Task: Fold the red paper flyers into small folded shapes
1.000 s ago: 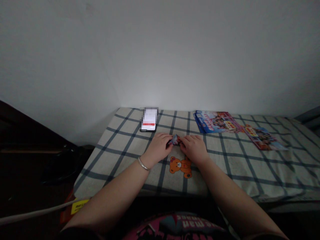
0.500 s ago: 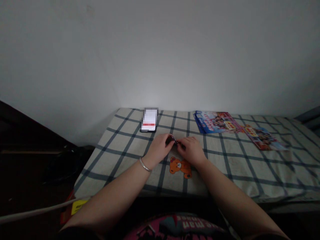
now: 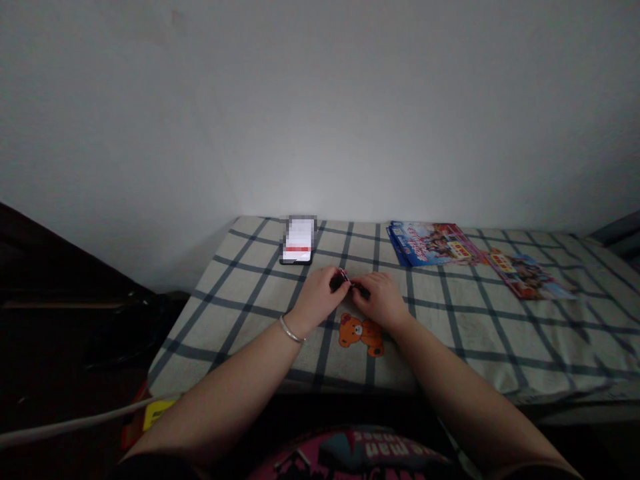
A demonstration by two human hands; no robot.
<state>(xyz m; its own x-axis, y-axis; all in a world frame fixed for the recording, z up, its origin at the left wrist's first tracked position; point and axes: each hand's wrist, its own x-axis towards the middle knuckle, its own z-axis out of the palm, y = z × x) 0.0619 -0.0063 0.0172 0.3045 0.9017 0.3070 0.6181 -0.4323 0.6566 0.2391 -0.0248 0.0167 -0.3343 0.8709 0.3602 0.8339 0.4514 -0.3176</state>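
Observation:
Both of my hands meet over a checked cloth (image 3: pixel 240 293) near its middle. My left hand (image 3: pixel 317 298), with a silver bangle (image 3: pixel 291 329) on its wrist, is closed around a small folded colourful piece of paper (image 3: pixel 343 277). My right hand (image 3: pixel 379 300) pinches the same piece from the right side. Most of the paper is hidden between the fingers. An orange bear print (image 3: pixel 361 333) lies just below the hands.
A lit phone (image 3: pixel 299 241) lies at the back of the cloth. Colourful printed sheets (image 3: pixel 429 243) and another sheet (image 3: pixel 529 275) sit to the back right. A pale cable (image 3: pixel 75 423) and a yellow label (image 3: pixel 156 413) are at the lower left.
The hands have drawn closer together and the colourful paper has become smaller and more hidden between the fingers. The arms have barely shifted.

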